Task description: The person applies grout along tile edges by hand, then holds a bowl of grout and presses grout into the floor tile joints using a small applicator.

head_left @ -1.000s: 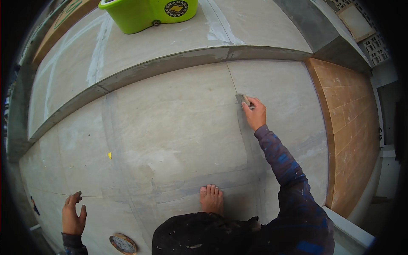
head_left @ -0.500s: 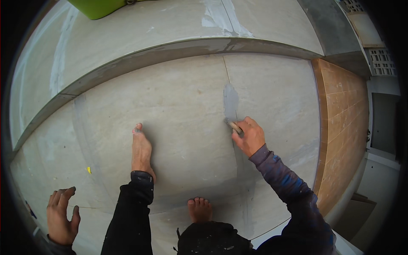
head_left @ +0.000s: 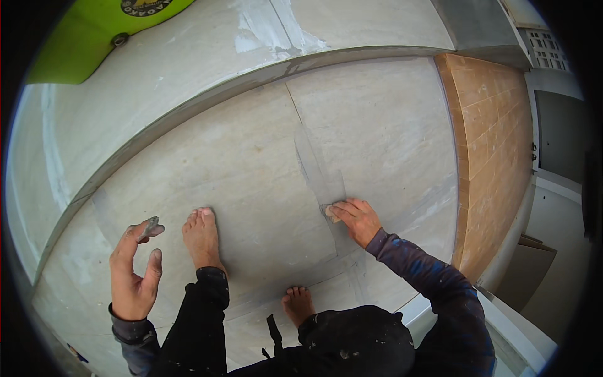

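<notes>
My right hand (head_left: 357, 220) grips a putty knife (head_left: 331, 213) by its pale handle, its edge against the floor at a tile joint. Thin grey grout (head_left: 314, 160) lies smeared along that joint, on both sides of the line. Off to the left, my left hand (head_left: 135, 273) is raised over the floor with thumb and fingers apart. Grey paste (head_left: 151, 227) coats its fingertips; whether a loose lump sits there is hard to make out.
My bare feet (head_left: 201, 235) stand on the large pale tiles (head_left: 245, 169). A raised step (head_left: 188, 110) curves across the far side, with a green bucket (head_left: 75, 44) on it. At right runs an orange-brown tiled ledge (head_left: 493, 157).
My right hand has drawn the putty knife nearer along the joint, and the thick grey patch is now spread thin. My left hand has come up and rightward. The view has shifted.
</notes>
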